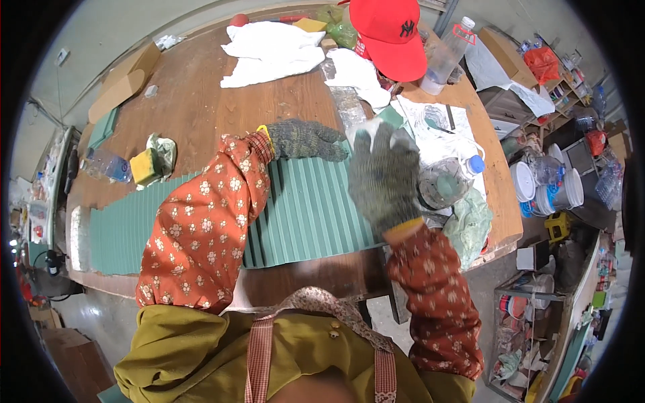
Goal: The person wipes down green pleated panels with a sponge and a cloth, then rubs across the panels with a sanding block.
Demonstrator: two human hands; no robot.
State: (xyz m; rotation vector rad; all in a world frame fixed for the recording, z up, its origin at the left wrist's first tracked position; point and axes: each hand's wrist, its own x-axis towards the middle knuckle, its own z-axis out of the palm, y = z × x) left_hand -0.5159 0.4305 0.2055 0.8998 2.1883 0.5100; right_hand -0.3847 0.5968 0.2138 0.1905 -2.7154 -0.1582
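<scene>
A green corrugated sheet [316,218] lies along the near side of the table, its ridges running from near to far. My left hand [306,140], in a dark knitted glove with a yellow cuff, rests with fingers stretched out along the sheet's far edge. At the sheet's right end is my right hand [384,173], gloved alike and slightly blurred. A whitish wad that looks like a rag [369,127] shows around its fingertips; its full shape is hidden under the glove. Just right of this hand stands a large clear plastic bottle with a blue cap [446,183].
White cloths [272,54] and a red cap [390,40] lie at the back. On the left are a yellow sponge [143,167], a small bottle [107,164] and a cardboard piece [125,80]. A crumpled green bag [468,225] sits by the right edge. Cluttered shelves [537,295] stand beyond.
</scene>
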